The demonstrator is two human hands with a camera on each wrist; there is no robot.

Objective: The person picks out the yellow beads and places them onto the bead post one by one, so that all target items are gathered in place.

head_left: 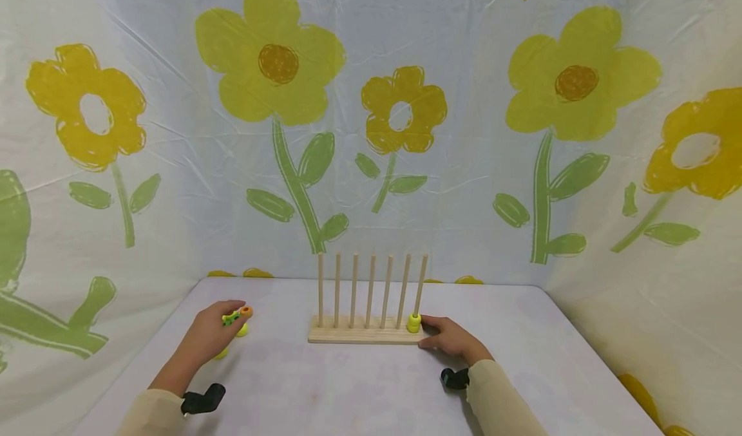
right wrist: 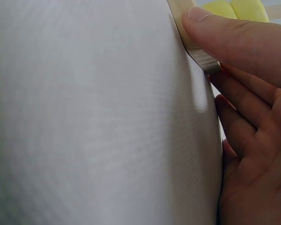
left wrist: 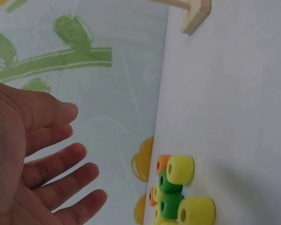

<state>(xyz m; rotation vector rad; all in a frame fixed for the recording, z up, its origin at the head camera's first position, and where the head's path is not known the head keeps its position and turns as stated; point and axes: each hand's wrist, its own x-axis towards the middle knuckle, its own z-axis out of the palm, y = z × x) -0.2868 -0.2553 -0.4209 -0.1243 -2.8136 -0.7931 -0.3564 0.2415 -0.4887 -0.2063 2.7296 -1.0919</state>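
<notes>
Flower-printed cloth [head_left: 458, 230] is hanging behind a white table [head_left: 359, 391]. The left hand [head_left: 211, 333] is hovering near loose beads [left wrist: 172, 206], fingers parted and slightly bent; the right hand [head_left: 451, 338] is pinching the wooden stand [head_left: 359, 336] at its right end, where yellow beads [head_left: 414, 323] are sitting on the last peg [head_left: 421, 284].

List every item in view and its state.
Wooden base: lying flat
Rightmost peg: carrying two yellow beads
Other six pegs: upright, bare
Loose beads: clustered, on no peg
Left hand: open, empty, near the loose beads
Right hand: gripping the base's right end
Backdrop: creased
</notes>
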